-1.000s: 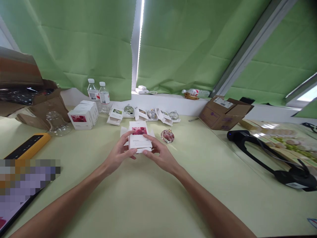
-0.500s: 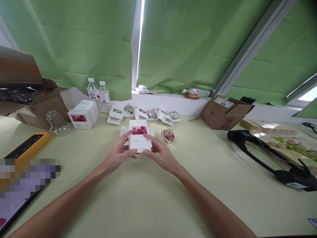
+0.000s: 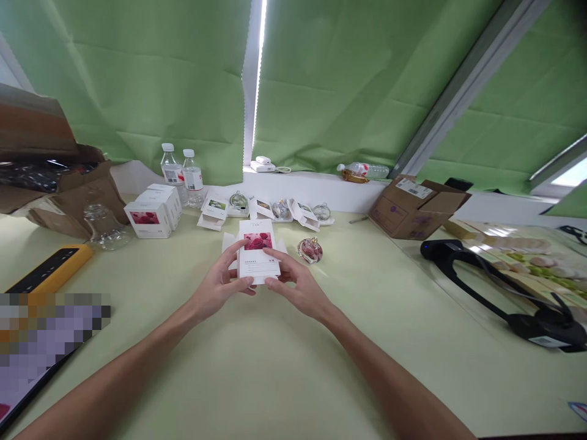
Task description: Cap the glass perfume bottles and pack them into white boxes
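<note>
Between my two hands is a white carton (image 3: 257, 260) with a picture of pink-red roses on its face. My left hand (image 3: 222, 278) grips its left side, and my right hand (image 3: 296, 281) grips its right side; both thumbs lie at its lower edge. White flaps or card show behind the carton on both sides, partly hidden. Right of the carton, a round glass ornament (image 3: 310, 250) with a gold rim and dried pink-red petals inside lies on the table. Farther back, several opened white boxes (image 3: 214, 209) stand beside similar round glass ornaments (image 3: 322, 212).
At the left are stacked white boxes (image 3: 149, 220), a clear glass jar (image 3: 105, 227), two water bottles (image 3: 193, 177), a yellow power strip (image 3: 52, 269) and a blurred screen. A cardboard box (image 3: 415, 208) and a black headset-like device (image 3: 481, 293) sit at the right.
Both hands keep their hold on the carton, which has tilted very slightly. Nothing else has visibly moved.
</note>
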Motion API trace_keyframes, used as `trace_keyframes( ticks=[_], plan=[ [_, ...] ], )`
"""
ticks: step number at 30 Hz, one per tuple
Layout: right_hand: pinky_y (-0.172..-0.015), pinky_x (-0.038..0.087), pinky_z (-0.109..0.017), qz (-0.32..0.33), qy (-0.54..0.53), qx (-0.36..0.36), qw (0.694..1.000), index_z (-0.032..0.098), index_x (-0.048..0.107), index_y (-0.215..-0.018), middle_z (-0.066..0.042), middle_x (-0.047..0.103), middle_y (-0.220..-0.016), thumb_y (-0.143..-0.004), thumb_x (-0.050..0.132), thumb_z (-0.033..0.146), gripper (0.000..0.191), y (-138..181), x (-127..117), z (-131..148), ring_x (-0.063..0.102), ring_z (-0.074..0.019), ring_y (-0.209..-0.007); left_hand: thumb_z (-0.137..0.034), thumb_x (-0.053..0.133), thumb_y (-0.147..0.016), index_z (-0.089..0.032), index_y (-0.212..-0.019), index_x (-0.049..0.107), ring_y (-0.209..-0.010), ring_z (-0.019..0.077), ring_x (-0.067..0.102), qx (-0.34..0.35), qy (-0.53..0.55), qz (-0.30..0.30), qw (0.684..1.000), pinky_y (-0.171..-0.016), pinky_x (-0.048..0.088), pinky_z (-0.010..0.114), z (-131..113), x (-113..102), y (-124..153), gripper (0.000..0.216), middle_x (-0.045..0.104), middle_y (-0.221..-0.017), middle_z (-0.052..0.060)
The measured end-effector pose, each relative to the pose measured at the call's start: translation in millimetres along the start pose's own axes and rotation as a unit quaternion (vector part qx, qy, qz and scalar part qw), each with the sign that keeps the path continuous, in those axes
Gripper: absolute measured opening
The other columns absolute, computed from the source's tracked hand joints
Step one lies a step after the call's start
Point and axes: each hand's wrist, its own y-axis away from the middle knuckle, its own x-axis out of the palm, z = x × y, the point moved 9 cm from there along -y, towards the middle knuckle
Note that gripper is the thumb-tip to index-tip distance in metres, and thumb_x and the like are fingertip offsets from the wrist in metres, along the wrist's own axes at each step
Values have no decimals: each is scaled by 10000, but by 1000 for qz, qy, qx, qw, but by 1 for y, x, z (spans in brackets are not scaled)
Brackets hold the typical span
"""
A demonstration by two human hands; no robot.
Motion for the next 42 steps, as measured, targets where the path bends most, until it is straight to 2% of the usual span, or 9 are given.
trace_keyframes(
  ticks=[14, 19, 25, 30, 38, 42],
  plan=[
    [-816, 537, -359, 14, -18, -2, 1000, 299, 464, -1355, -53, 500, -1343, -875, 585, 313, 495, 1, 3, 0, 594, -205, -989, -295, 635, -829, -383, -1422, 279, -934, 198, 607, -2, 3, 2, 1000, -826, 577, 451, 2, 0, 0, 697, 452, -1336, 67],
    [-814, 542, -362, 14, -30, 1, 999, 305, 478, -1344, -53, 490, -1354, -869, 589, 305, 488, 1, 3, 0, 599, -202, -979, -285, 632, -832, -379, -1423, 282, -934, 199, 613, -8, 7, 1, 1000, -836, 572, 459, 1, 1, 1, 693, 461, -1325, 68],
    [-804, 547, -367, 20, -59, 21, 998, 288, 472, -1347, -65, 554, -1258, -862, 581, 261, 498, 1, 5, -4, 616, -175, -887, -296, 640, -826, -391, -1419, 291, -955, 213, 616, -7, 10, -2, 1000, -844, 566, 471, 0, 1, 1, 694, 466, -1326, 65],
    [-813, 545, -372, 24, -69, 30, 997, 272, 469, -1351, -67, 573, -1219, -855, 574, 238, 508, 0, 6, -4, 606, -183, -915, -310, 645, -822, -390, -1418, 291, -949, 213, 622, -3, 12, -2, 1000, -827, 572, 454, 1, 2, 1, 697, 474, -1313, 70],
    [-805, 548, -391, 19, -84, 40, 996, 269, 468, -1353, -55, 619, -1060, -900, 518, 283, 456, -1, 5, -13, 605, -167, -840, -326, 638, -828, -390, -1413, 289, -934, 207, 616, 11, -2, -7, 1000, -809, 580, 446, 0, 1, 0, 684, 472, -1298, 69],
    [-805, 550, -380, 21, -80, 33, 996, 275, 471, -1353, -55, 610, -1077, -904, 525, 297, 452, -1, 5, -12, 605, -183, -899, -328, 643, -827, -384, -1414, 292, -937, 206, 620, -1, 3, -1, 1000, -819, 577, 445, 2, 2, 0, 687, 473, -1302, 70]
  ],
)
